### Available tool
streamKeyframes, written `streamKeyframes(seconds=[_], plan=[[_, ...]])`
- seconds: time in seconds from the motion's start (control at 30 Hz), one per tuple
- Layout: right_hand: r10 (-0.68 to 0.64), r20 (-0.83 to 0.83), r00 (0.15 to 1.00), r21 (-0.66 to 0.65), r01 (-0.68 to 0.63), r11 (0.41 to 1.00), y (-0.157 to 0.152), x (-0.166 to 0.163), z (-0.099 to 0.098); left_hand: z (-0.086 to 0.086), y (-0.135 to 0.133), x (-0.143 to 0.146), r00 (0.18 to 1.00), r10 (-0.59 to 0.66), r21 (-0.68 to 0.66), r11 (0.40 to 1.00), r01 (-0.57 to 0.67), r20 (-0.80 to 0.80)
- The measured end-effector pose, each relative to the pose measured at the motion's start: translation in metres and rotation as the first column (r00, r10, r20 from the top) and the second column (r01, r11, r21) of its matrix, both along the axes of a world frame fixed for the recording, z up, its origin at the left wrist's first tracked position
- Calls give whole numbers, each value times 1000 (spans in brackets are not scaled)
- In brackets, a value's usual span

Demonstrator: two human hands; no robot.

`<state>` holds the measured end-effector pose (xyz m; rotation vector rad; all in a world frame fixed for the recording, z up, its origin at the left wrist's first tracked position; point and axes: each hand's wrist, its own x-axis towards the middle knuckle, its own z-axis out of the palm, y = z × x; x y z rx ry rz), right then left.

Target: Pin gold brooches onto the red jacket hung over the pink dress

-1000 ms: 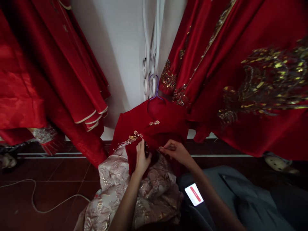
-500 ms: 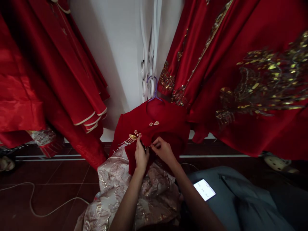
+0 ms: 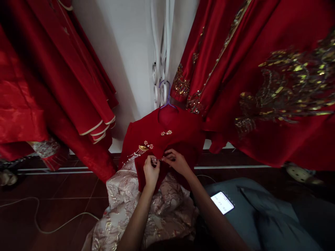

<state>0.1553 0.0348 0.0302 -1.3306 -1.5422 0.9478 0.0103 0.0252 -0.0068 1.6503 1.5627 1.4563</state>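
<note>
A red garment (image 3: 142, 127) hangs in front of me on a purple hanger (image 3: 168, 99), its lower part resting over pale brocade cloth (image 3: 117, 195) with a metallic pattern. On its chest are a pair of flower-shaped beaded ornaments (image 3: 166, 132) and a gold fan-shaped ornament (image 3: 142, 147) with pearl strings. My left hand (image 3: 151, 170) is closed at the garment's front edge, with small pearly bits showing at its fingertips. Close to it, my right hand (image 3: 178, 162) pinches the same edge. What exactly lies between the fingers is too small to make out.
Red garments (image 3: 86, 94) hang on the left, and sequined red ones (image 3: 235, 76) on the right. A lit phone (image 3: 222, 203) lies on grey-blue fabric (image 3: 248, 219). A white cable (image 3: 65, 223) runs over the tiled floor. White scrolled metalwork (image 3: 162, 52) stands behind the hanger.
My left hand has dropped from beside the fan-shaped ornament to the garment's front edge, and its fingers have curled in. My right fingertips have shifted slightly left, towards it.
</note>
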Motion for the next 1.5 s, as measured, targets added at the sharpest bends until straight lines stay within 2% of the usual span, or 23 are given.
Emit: streamKeyframes(seconds=[0.07, 0.17, 0.4, 0.53, 0.7, 0.87, 1.1, 1.37, 1.5], plan=[[74, -39, 996, -24, -75, 997, -1, 2, 2, -2, 0, 0, 999, -37, -21, 999, 38, 30], [118, -18, 993, 48, -117, 992, -3, 1, 7, -4, -1, -1, 991, -98, -42, 994, 102, 95], [-66, 103, 992, 187, 45, 981, -4, -11, 4, -4, -3, -2, 963, -150, -22, 987, 158, 223], [-135, 169, 976, 230, 94, 969, -5, -16, -4, -2, -4, -4, 963, -130, -4, 991, 135, 238], [-113, 156, 981, 228, 76, 971, -3, -16, -6, -1, -5, -5, 944, -197, -2, 979, 205, 265], [-69, 52, 996, 187, 58, 981, 0, -10, -4, -1, -5, -3, 941, -184, 8, 982, 189, 284], [-43, -58, 997, 110, 49, 993, 4, -3, -7, -6, -2, -1, 965, -166, -13, 985, 172, 202], [-44, 12, 999, 127, 42, 991, 4, -4, -8, -4, -3, 0, 994, -74, 9, 997, 75, -81], [-21, 35, 999, 127, 16, 992, 2, -3, -4, -3, -3, -1, 994, -109, -4, 994, 109, -22]])
